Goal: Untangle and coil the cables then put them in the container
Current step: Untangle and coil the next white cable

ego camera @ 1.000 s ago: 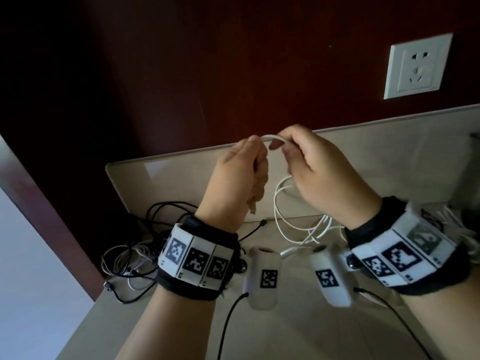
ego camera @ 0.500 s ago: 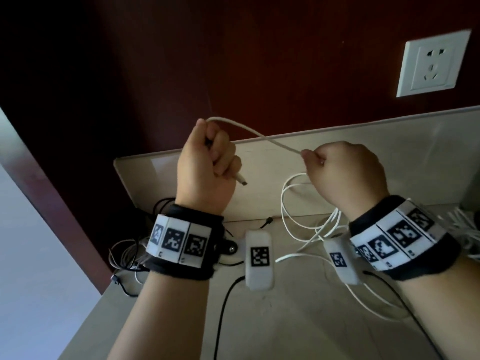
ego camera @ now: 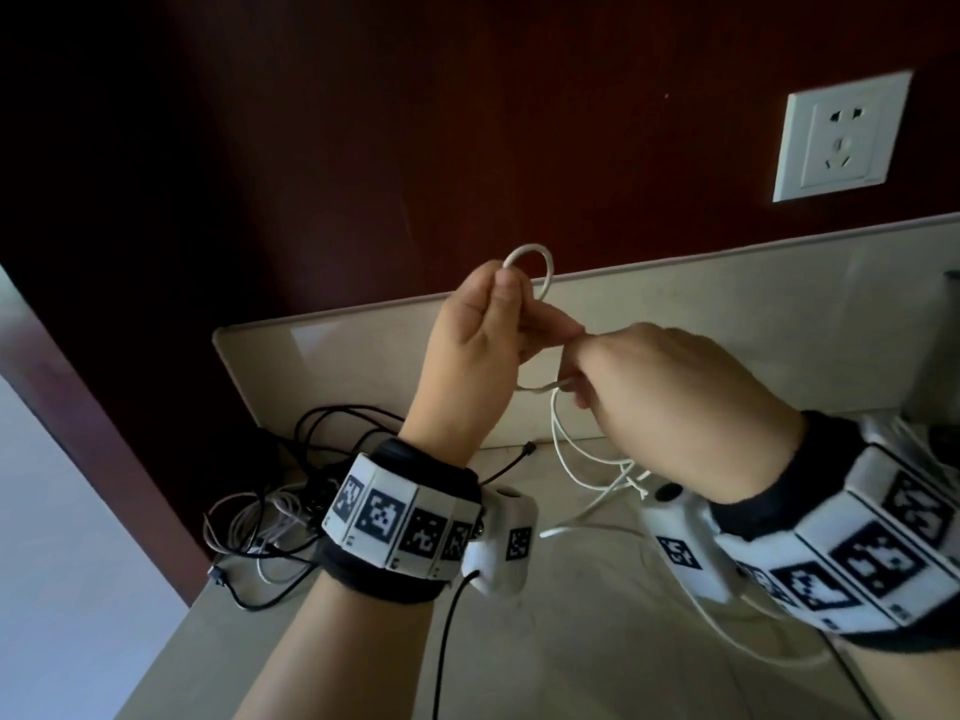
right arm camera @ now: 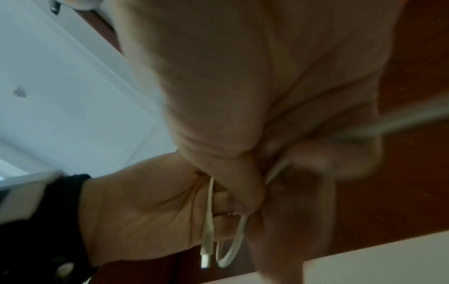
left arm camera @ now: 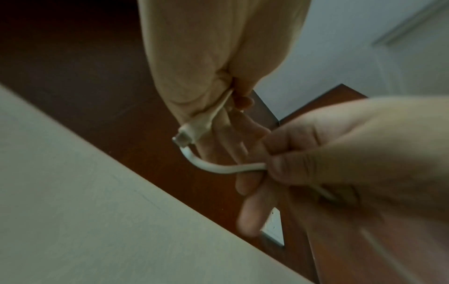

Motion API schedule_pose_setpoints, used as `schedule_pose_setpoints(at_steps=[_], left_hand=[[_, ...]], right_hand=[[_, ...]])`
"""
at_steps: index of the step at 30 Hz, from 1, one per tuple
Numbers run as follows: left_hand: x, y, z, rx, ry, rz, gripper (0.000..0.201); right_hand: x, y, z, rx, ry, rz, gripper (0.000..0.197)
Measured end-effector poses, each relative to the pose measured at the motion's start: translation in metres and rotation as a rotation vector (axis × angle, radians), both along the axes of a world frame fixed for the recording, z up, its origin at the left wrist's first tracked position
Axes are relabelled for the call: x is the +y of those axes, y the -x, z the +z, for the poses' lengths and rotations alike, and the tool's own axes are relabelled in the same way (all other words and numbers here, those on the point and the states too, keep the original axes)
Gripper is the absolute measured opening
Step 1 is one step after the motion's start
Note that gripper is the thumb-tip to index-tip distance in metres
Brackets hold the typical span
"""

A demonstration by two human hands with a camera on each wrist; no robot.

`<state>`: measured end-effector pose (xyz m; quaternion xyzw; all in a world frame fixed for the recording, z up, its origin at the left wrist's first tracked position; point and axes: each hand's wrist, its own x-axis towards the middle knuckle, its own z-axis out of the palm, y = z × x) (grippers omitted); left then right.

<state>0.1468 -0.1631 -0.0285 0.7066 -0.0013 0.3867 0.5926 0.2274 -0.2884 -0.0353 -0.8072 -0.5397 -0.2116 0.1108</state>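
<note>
White cable [ego camera: 530, 250] looped, both hands raised, pinching

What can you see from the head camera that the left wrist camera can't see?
Only the head view shows the tangled dark cables on the counter and the loop sticking up above the left hand. Only the left wrist view shows the cable's plug lying against the palm. Both show the wall socket, and the white cable held by both hands, the right hand pinching it.
</note>
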Motion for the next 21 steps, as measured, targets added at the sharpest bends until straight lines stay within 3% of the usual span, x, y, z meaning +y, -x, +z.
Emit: schedule_pose_setpoints(at_steps=[3, 6, 9, 11, 15, 18, 21], left_hand=[[0.005, 0.0, -0.001, 0.028, -0.051, 0.076, 0.032], [0.009, -0.002, -0.002, 0.051, -0.075, 0.11, 0.031], [0.017, 0.0, -0.002, 0.103, -0.093, 0.198, 0.031], [0.018, 0.0, -0.002, 0.164, -0.107, 0.215, 0.03], [0.006, -0.005, -0.006, 0.299, -0.09, 0.092, 0.034], [0.0, -0.006, -0.007, 0.364, 0.061, -0.083, 0.04], [0.001, -0.005, -0.003, 0.417, 0.272, -0.241, 0.047]], right_hand=[[-0.002, 0.006, 0.011, 0.079, -0.09, 0.061, 0.019], [-0.015, -0.003, 0.009, 0.229, -0.038, 0.122, 0.019], [-0.024, -0.016, 0.011, 0.152, -0.018, 0.011, 0.005], [-0.024, -0.018, 0.018, 0.11, -0.067, 0.057, 0.018], [-0.014, -0.001, 0.026, 0.114, -0.154, 0.257, 0.024], [-0.01, -0.005, 0.018, 0.115, -0.322, 0.203, 0.02], [-0.008, -0.018, 0.014, 0.176, -0.494, 0.134, 0.035]])
